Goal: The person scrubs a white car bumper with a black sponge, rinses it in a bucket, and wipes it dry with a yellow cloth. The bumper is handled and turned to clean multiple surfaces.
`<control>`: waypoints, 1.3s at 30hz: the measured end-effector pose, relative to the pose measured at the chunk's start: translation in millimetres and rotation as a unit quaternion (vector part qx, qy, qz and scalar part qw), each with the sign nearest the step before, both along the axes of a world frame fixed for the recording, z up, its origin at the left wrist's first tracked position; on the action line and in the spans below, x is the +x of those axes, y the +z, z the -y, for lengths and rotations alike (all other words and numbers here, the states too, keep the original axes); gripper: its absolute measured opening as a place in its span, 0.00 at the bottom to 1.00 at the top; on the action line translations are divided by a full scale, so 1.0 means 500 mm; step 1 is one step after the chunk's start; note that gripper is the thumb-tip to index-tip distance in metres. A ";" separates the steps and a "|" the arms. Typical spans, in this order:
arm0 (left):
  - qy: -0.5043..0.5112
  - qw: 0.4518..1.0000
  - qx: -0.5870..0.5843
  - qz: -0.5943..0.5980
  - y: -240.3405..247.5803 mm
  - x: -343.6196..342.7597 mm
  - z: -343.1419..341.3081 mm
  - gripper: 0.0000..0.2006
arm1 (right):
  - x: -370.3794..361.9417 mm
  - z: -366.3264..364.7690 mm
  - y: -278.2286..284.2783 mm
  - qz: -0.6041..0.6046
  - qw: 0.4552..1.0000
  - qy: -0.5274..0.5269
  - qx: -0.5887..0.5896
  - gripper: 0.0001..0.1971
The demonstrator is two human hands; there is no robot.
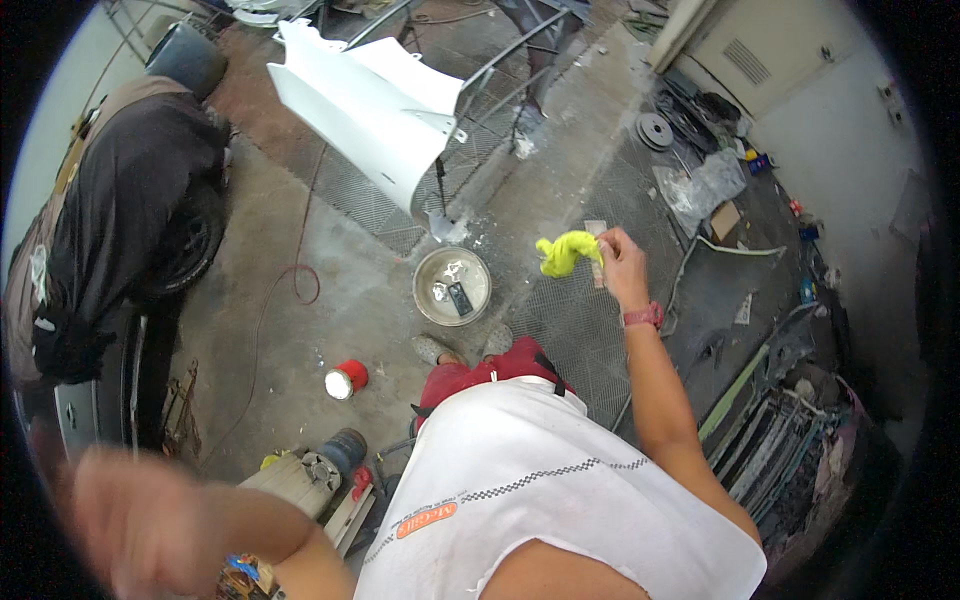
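My right hand (623,268), with a red watch on its wrist, pinches a bunched yellow-green cloth (568,253) at arm's length to the right. The cloth dangles from the fingertips over the floor. My left hand (140,525) is raised at the lower left and smeared by motion, so its fingers cannot be made out. A round metal basin (421,300) of cloudy liquid stands on the floor just beyond my feet. Inside it lies a small dark rectangular block (460,298). Farther off, a white car fender (370,115) rests on a metal-frame stand.
A red can (347,378) with a white top stands on the floor left of my feet. A thin red hose (303,285) curls nearby. On the left is a car under a dark cover (125,180). Car parts and clutter (770,440) line the right wall.
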State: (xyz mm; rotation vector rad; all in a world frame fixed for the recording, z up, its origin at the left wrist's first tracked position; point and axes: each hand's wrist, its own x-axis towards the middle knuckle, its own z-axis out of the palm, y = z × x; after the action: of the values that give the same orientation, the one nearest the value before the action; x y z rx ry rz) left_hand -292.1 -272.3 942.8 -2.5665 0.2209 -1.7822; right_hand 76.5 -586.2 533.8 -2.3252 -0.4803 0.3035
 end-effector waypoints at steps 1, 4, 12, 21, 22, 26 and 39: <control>0.065 0.987 -0.134 -0.056 -0.093 0.024 -0.020 0.15 | -0.025 -0.021 -0.002 -0.078 0.996 -0.024 0.042 0.05; 0.101 0.864 -0.393 -0.299 -0.409 0.080 -0.025 0.21 | -0.131 -0.103 0.004 -0.101 0.989 0.090 0.052 0.09; -0.074 0.565 -0.666 -0.482 -0.787 0.053 0.078 0.26 | -0.264 -0.289 0.121 -0.256 0.865 0.322 0.286 0.25; -0.035 0.544 -0.760 -0.354 -0.710 -0.035 -0.037 0.17 | -0.228 -0.378 0.091 -0.235 0.914 0.300 0.141 0.15; -0.035 0.546 -0.762 -0.347 -0.709 -0.048 -0.047 0.17 | -0.243 -0.392 0.090 -0.254 0.908 0.290 0.166 0.14; -0.033 0.563 -0.751 -0.343 -0.719 -0.092 -0.089 0.14 | -0.297 -0.439 0.121 -0.395 0.840 0.212 0.306 0.23; -0.349 0.309 -0.884 -0.025 -0.746 -0.344 -0.323 0.19 | -0.622 -0.646 0.079 -0.555 0.751 0.182 0.309 0.26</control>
State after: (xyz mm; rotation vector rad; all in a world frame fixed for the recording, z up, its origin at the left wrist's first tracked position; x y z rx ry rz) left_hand -464.0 -111.0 570.0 -3.5345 -2.7970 -3.1428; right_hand -234.3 -263.3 573.1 -1.0661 -0.3166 1.3684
